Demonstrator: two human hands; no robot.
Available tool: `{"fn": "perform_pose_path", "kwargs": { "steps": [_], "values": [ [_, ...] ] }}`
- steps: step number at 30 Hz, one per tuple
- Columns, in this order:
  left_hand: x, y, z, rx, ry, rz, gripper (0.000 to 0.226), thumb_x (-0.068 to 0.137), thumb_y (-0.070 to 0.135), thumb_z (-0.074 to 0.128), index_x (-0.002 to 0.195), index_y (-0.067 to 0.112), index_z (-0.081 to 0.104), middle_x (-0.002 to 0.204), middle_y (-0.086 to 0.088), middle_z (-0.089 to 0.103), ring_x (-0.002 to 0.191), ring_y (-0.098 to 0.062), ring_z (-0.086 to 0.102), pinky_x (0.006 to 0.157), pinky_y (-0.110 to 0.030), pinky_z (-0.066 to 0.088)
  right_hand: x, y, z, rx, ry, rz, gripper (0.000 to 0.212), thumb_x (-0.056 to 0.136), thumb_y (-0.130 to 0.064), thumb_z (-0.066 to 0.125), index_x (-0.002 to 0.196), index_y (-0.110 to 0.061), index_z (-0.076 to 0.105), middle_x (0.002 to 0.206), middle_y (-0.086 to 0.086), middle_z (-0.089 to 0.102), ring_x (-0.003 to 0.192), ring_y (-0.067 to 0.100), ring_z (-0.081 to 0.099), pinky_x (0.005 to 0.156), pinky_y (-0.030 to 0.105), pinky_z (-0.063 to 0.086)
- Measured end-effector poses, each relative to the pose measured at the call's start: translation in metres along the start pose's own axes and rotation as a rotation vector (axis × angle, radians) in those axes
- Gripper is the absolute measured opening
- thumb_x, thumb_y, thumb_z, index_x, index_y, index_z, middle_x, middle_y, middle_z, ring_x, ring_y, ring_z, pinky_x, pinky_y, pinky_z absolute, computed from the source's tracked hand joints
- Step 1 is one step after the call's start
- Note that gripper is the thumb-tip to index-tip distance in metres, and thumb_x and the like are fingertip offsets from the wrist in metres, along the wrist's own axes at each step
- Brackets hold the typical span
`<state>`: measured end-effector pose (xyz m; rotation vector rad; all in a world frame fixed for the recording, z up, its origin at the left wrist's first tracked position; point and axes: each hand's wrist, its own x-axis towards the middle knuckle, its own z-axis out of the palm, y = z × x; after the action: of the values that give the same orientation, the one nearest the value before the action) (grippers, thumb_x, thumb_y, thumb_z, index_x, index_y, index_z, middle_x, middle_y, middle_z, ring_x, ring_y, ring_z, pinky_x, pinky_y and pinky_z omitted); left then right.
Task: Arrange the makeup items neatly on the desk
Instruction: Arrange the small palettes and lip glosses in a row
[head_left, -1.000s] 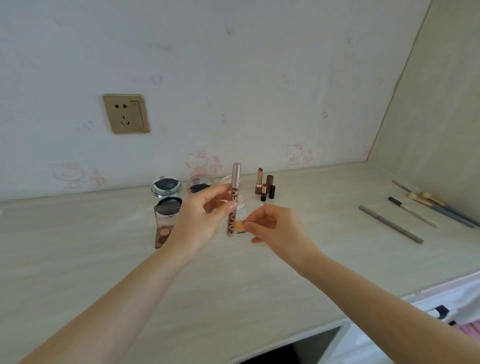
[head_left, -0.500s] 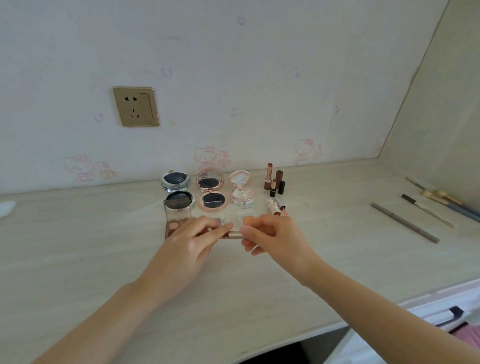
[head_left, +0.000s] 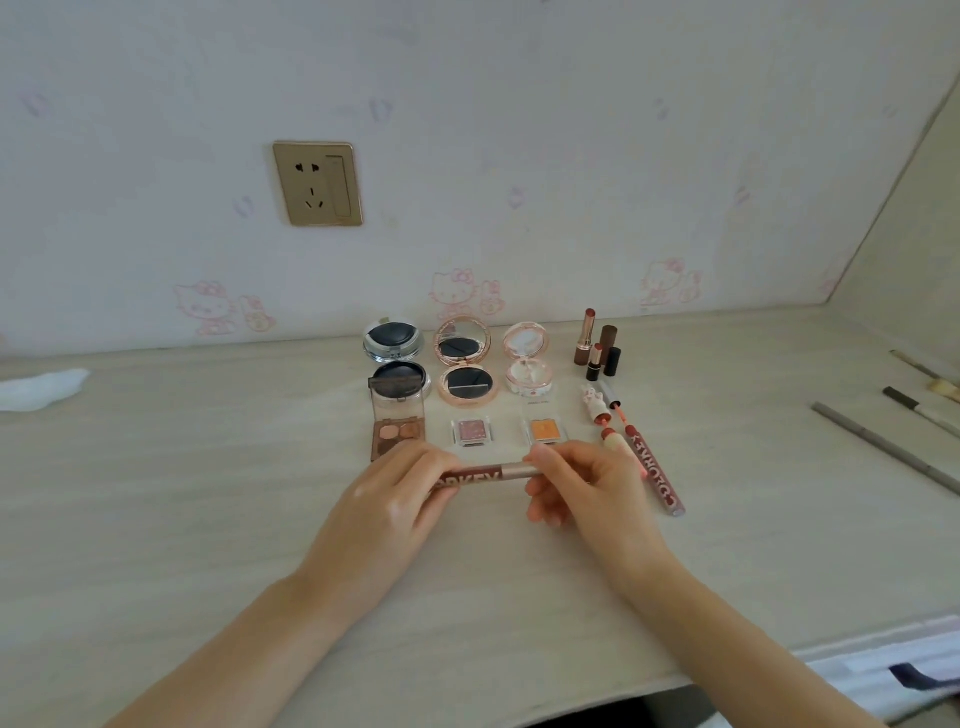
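Both hands have a grip on the lip gloss tube (head_left: 485, 475) mid-frame, left hand (head_left: 387, 512) pinching one end, right hand (head_left: 582, 486) the other, just over the tabletop (head_left: 208, 519). Risk I'd guess: knuckles could bump the small orange pan (head_left: 545, 432) right behind and wreck the row.

Views: one, worn on the person's head.
Direction: it looked forward and down across the desk (head_left: 208, 519) toward the back wall (head_left: 519, 130).
Nearness: both forearms reached in from the near edge; the desk's back edge sat mid-picture.
Sides: the right wall (head_left: 914, 249) closed the right corner.
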<state>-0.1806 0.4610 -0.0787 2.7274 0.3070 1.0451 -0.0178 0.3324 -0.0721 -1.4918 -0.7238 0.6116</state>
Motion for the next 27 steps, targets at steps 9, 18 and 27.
{"fn": "perform_pose_path", "kwargs": {
  "steps": [9, 18, 27],
  "values": [
    [0.0, -0.004, -0.002, 0.008, -0.014, -0.035, 0.011, 0.087, 0.014, 0.067, 0.097, 0.011, 0.069, 0.091, 0.003, 0.063, 0.083, -0.014, 0.062, 0.073, -0.025, 0.049, -0.003, 0.004, 0.002, -0.015, -0.036, -0.06, 0.011, 0.09, -0.013, 0.063, 0.084, -0.011, 0.071, 0.068, 0.007, 0.072, 0.057, 0.018, 0.069, 0.048, 0.02, 0.049],
    [-0.001, -0.008, -0.001, -0.235, -0.083, -0.192, 0.025, 0.089, 0.027, 0.057, 0.105, 0.012, 0.069, 0.094, 0.009, 0.065, 0.087, 0.002, 0.058, 0.08, -0.007, 0.039, -0.01, 0.003, -0.001, -0.076, -0.117, -0.242, 0.032, 0.081, 0.014, 0.062, 0.079, -0.014, 0.076, 0.098, -0.008, 0.073, 0.1, -0.005, 0.063, 0.081, 0.002, 0.041],
    [-0.003, -0.011, 0.001, -0.275, -0.082, -0.201, 0.022, 0.091, 0.027, 0.056, 0.106, 0.016, 0.068, 0.096, 0.011, 0.064, 0.091, 0.001, 0.058, 0.082, -0.012, 0.041, -0.008, 0.006, 0.003, -0.117, -0.031, -0.044, 0.032, 0.093, -0.038, 0.053, 0.081, -0.012, 0.066, 0.06, 0.007, 0.067, 0.045, 0.012, 0.052, 0.042, 0.021, 0.041]
  ]
}}
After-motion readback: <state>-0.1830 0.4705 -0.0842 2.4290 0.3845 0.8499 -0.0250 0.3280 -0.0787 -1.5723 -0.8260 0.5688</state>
